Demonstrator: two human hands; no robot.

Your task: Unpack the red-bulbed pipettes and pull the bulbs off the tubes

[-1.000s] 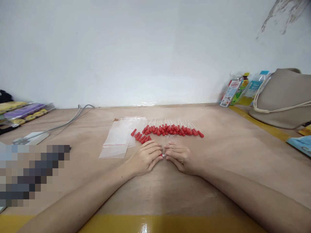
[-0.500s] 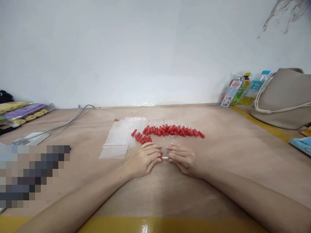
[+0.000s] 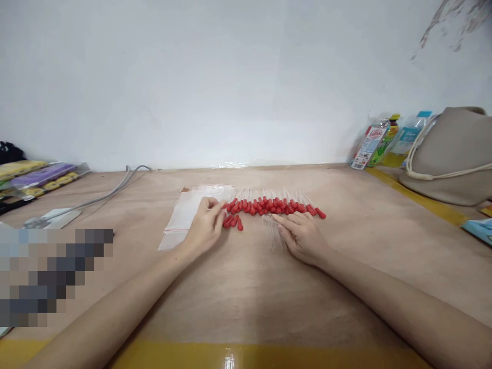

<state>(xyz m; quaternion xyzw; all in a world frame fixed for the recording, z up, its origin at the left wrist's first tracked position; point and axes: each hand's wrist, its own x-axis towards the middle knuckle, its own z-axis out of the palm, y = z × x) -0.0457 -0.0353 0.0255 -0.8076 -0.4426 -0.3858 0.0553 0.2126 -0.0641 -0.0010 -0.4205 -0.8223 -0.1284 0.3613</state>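
My left hand (image 3: 205,225) is closed, thumb and fingertips pinched at the left end of the red pieces. It appears to hold a red rubber bulb, mostly hidden by the fingers. Loose red rubber bulbs (image 3: 240,224) lie just right of it. My right hand (image 3: 303,237) pinches the upper end of a thin clear glass tube among several loose glass tubes (image 3: 272,238). Beyond both hands runs a row of droppers (image 3: 269,206), red bulbs towards me and clear tubes pointing at the wall.
Clear zip bags (image 3: 184,215) lie under and behind my left hand. A grey cable (image 3: 115,187) crosses the left side. Bottles (image 3: 407,138), a drink carton (image 3: 369,147) and a beige bag (image 3: 453,154) stand at the back right. Packets (image 3: 42,177) lie at far left.
My hands, which were together at a clear tube and a red bulb, have moved apart. The left went left and up to the loose bulbs; the right shifted slightly right and up to the tubes.
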